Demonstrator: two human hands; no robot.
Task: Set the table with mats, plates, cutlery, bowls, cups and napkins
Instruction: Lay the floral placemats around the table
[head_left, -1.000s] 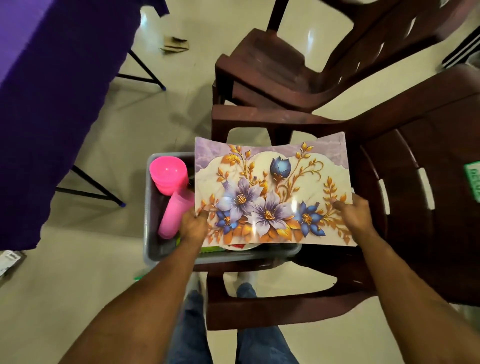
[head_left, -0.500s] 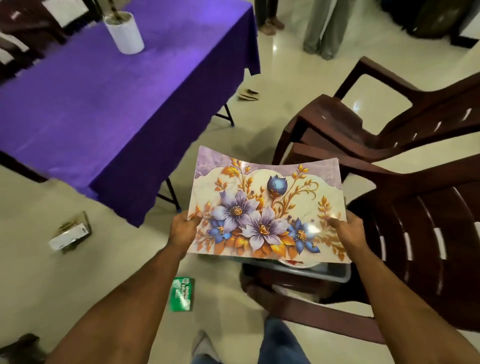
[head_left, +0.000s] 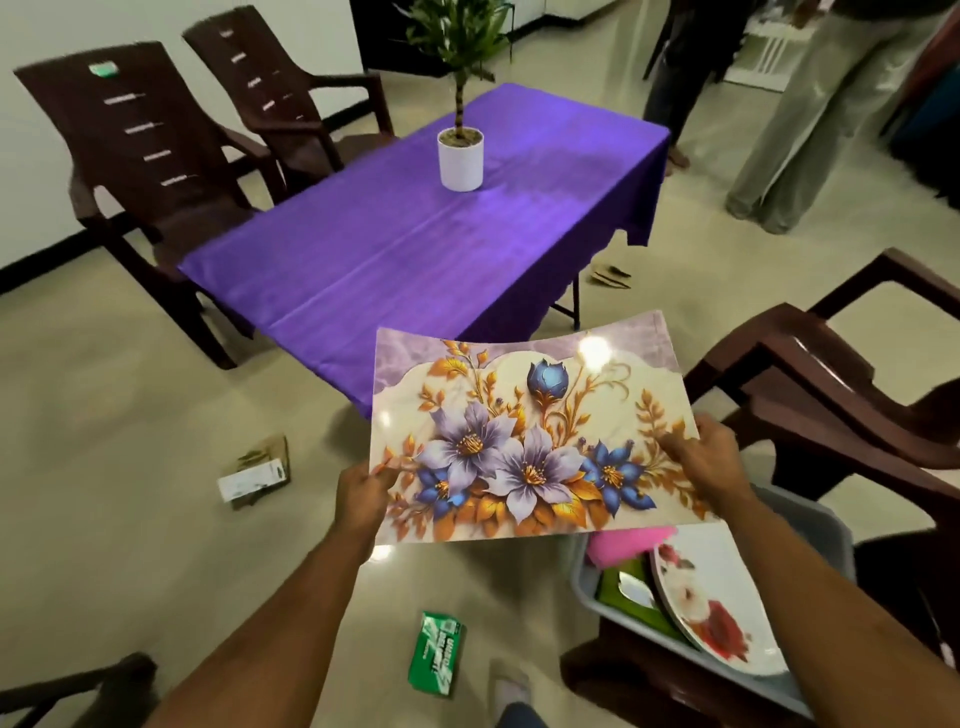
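Observation:
I hold a glossy floral place mat (head_left: 530, 431) flat in the air between me and the table. My left hand (head_left: 363, 493) pinches its near left edge. My right hand (head_left: 706, 457) grips its right edge. The table (head_left: 415, 239) wears a purple cloth and carries only a potted plant (head_left: 461, 156). A grey bin (head_left: 810, 525) sits on a brown chair at my lower right. Inside it lie a flowered plate (head_left: 711, 608), something pink (head_left: 623, 543) and something green (head_left: 628, 592).
Two brown plastic chairs (head_left: 156, 171) stand behind the table's left side, and more brown chairs (head_left: 831, 374) stand at the right. A green packet (head_left: 439, 652) and a small box (head_left: 254, 473) lie on the floor. Two people's legs (head_left: 789, 119) stand beyond the table.
I have turned left and up from the bin toward the table, carrying the mat with both hands. The bin now lies at my lower right and the whole table has come into view.

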